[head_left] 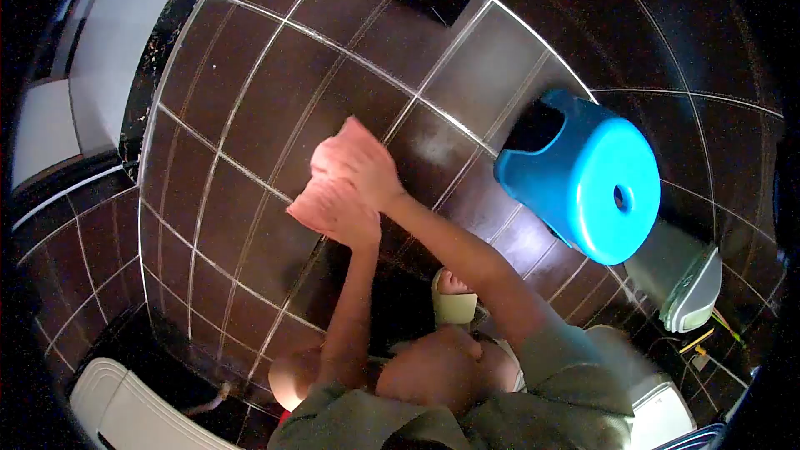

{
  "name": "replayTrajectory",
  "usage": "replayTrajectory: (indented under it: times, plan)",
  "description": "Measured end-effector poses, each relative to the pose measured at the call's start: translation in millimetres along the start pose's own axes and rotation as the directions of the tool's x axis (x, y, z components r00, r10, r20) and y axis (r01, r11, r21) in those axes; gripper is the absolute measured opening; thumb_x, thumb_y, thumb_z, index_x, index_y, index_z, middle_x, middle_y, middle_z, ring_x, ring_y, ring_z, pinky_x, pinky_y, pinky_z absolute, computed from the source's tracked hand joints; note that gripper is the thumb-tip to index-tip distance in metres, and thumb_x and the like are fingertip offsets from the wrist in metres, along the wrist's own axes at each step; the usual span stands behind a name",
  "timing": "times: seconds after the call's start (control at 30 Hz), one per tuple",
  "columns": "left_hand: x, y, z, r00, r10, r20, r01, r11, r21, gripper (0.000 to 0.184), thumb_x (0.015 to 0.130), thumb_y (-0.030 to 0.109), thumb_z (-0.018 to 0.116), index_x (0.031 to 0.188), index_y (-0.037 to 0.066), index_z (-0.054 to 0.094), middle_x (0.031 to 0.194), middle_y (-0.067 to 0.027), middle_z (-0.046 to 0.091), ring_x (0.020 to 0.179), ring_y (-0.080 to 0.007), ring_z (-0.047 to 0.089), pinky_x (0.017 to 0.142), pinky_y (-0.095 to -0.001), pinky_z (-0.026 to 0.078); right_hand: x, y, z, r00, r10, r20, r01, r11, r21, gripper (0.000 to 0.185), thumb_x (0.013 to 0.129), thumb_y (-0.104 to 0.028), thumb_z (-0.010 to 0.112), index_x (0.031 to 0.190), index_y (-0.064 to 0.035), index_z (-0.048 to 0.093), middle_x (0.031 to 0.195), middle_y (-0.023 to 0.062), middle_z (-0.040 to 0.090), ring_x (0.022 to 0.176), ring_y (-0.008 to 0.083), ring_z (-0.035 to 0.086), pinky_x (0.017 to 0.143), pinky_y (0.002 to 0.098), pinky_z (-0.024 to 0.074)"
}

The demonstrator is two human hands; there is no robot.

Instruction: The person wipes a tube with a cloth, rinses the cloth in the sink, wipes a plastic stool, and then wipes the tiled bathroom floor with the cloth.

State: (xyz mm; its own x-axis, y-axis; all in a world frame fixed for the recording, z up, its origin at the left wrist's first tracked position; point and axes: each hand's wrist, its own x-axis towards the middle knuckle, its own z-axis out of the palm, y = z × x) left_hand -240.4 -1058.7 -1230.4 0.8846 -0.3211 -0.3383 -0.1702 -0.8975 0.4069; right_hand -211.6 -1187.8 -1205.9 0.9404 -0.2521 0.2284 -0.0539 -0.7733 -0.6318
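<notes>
A pink cloth (pixel 332 152) is bunched up between both my hands, in front of the dark brown tiled floor (pixel 250 117). My left hand (pixel 353 223) grips its lower part, near the corner that sticks out to the left. Just above and to the right, my right hand (pixel 377 177) is closed on the upper part, with a cloth corner standing up over it. The two hands are close together, and some of the fingers are hidden by the cloth and by blur. Whether the cloth touches the floor, I cannot tell.
A blue plastic stool (pixel 612 192) lies tipped on its side to the right. Behind it is a grey and white bin (pixel 696 292). A foot in a pale slipper (pixel 454 304) shows below my right forearm. White fixtures stand at lower left (pixel 137 404) and lower right (pixel 662 417).
</notes>
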Motion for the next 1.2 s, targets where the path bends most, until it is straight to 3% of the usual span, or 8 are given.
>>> replayTrajectory:
  times: [0.07,0.13,0.2,0.23,0.3,0.5,0.97,1.2]
  plan:
    - [8.6,2.5,32.3,0.995,0.062,0.077,-0.032,0.938,-0.346,0.056,0.089,0.035,0.043,0.135,0.005,0.035,0.141,-0.0111,0.035,0.134,-0.0288,0.025,0.110,-0.0432,0.018,7.6,20.0,-10.3,0.795,0.379,0.473,-0.271,0.920,-0.282,0.051,0.088,-0.035,0.040,0.133,-0.0127,0.042,0.140,0.0119,0.037,0.133,0.0285,0.027,0.112,0.0458,0.0156]
    - [28.6,40.8,54.2,0.975,0.217,0.054,-0.111,0.679,-0.726,0.051,0.089,0.032,0.043,0.132,0.005,0.040,0.138,-0.0117,0.040,0.133,-0.0290,0.030,0.111,-0.0423,0.019,-46.8,65.5,-17.7,0.953,0.304,0.006,-0.267,0.847,-0.460,0.059,0.087,-0.041,0.041,0.138,-0.0117,0.036,0.145,0.0131,0.030,0.134,0.0353,0.023,0.111,0.0505,0.0128]
    - [41.7,88.4,47.4,0.900,0.428,-0.088,-0.403,0.736,-0.544,0.048,0.087,0.028,0.045,0.129,0.004,0.045,0.135,-0.0123,0.045,0.131,-0.0289,0.033,0.111,-0.0425,0.019,-49.1,102.5,-39.7,0.920,0.374,-0.116,-0.372,0.744,-0.556,0.064,0.086,-0.041,0.043,0.141,-0.0111,0.031,0.146,0.0148,0.027,0.136,0.0368,0.020,0.111,0.0525,0.0092]
    - [47.1,118.8,30.1,0.803,0.586,-0.111,-0.596,0.797,-0.102,0.047,0.086,0.026,0.046,0.127,0.003,0.047,0.133,-0.0127,0.047,0.130,-0.0288,0.035,0.111,-0.0433,0.019,-46.4,115.9,-54.3,0.890,0.411,-0.200,-0.448,0.696,-0.562,0.065,0.085,-0.039,0.045,0.142,-0.0107,0.030,0.146,0.0162,0.027,0.136,0.0366,0.019,0.111,0.0531,0.0072]
    - [74.0,142.0,49.6,0.597,0.798,-0.083,-0.764,0.597,0.246,0.047,0.084,0.024,0.049,0.124,0.001,0.051,0.131,-0.0135,0.049,0.132,-0.0283,0.033,0.110,-0.0435,0.020,-40.3,148.7,-64.9,0.838,0.404,-0.367,-0.543,0.682,-0.490,0.064,0.089,-0.039,0.040,0.142,-0.0073,0.026,0.147,0.0174,0.025,0.136,0.0365,0.018,0.111,0.0499,0.0069]
    - [146.4,190.5,50.4,0.430,0.891,-0.148,-0.866,0.453,0.213,0.050,0.083,0.028,0.052,0.130,0.011,0.048,0.137,-0.0048,0.045,0.131,-0.0217,0.035,0.112,-0.0401,0.018,7.7,201.7,-85.5,0.691,0.496,-0.526,-0.705,0.624,-0.337,0.065,0.089,-0.036,0.034,0.143,-0.0007,0.019,0.149,0.0182,0.017,0.139,0.0368,0.010,0.113,0.0447,0.0052]
    - [133.0,148.8,52.0,0.756,0.612,-0.233,-0.522,0.778,0.349,0.051,0.090,0.039,0.040,0.138,0.021,0.038,0.145,0.0031,0.034,0.138,-0.0233,0.021,0.111,-0.0503,0.008,37.9,174.1,-82.6,0.941,0.243,-0.233,-0.333,0.778,-0.532,0.059,0.088,-0.027,0.042,0.138,0.0016,0.030,0.142,0.0170,0.034,0.136,0.0352,0.021,0.114,0.0416,0.0098]
    - [73.7,64.2,18.0,0.817,0.485,-0.311,-0.363,0.853,0.375,0.053,0.089,0.038,0.045,0.133,0.008,0.044,0.141,-0.0120,0.037,0.134,-0.0331,0.027,0.109,-0.0512,0.014,25.8,78.6,-48.3,0.979,0.181,0.098,-0.061,0.712,-0.700,0.057,0.087,-0.032,0.039,0.134,0.0023,0.037,0.136,0.0190,0.040,0.133,0.0331,0.026,0.115,0.0450,0.0066]
